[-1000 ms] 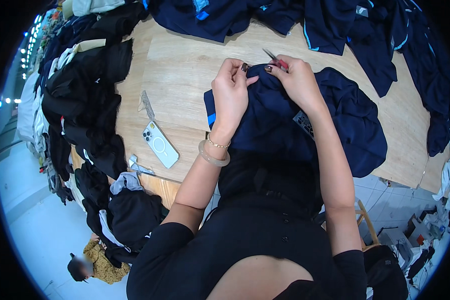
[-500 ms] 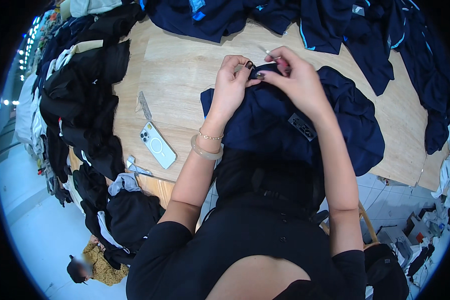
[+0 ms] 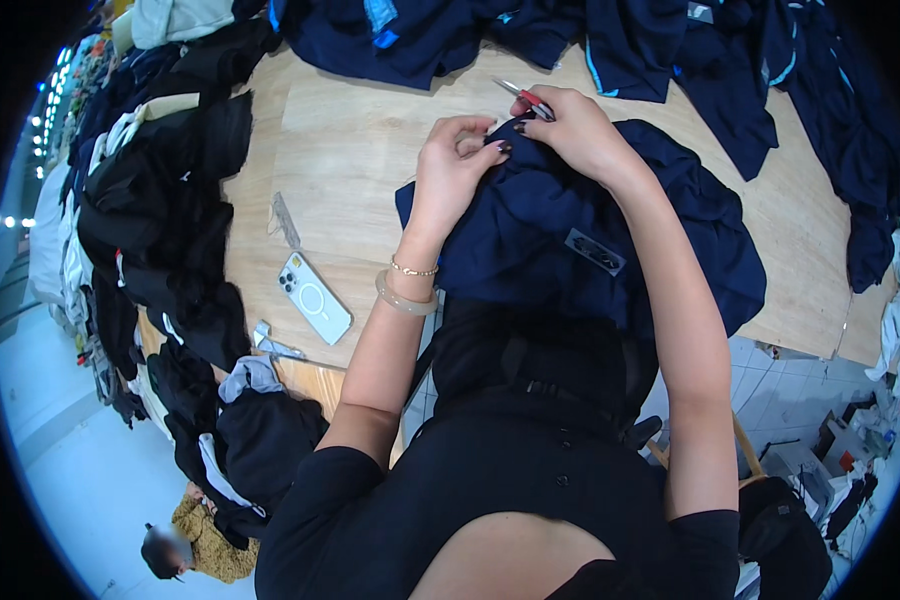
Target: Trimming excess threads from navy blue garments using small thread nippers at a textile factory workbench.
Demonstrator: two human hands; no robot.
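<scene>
A navy garment [image 3: 510, 235] lies bunched on the table's near edge, with a dark rectangular patch [image 3: 594, 252] bearing a light print. My left hand [image 3: 452, 170] pinches the garment's far edge between thumb and fingers. Close to its right, my right hand [image 3: 582, 138] has its fingers closed around red-handled thread snips [image 3: 535, 103], whose metal points stick out to the far left. The right thumb and fingertips also meet the cloth at that edge. Folds of fabric hide exactly what lies between the fingertips.
On the wooden table [image 3: 340, 130], a white phone [image 3: 315, 298] lies left of my left forearm. Black garments [image 3: 160, 200] are heaped along the left edge. More navy garments with light-blue trim [image 3: 640, 50] line the far and right edges. Another person [image 3: 205, 540] is at lower left.
My hands have drawn slightly apart along the garment's edge. The snips have turned, so their red handle and points now show more plainly. The view has shifted a little.
</scene>
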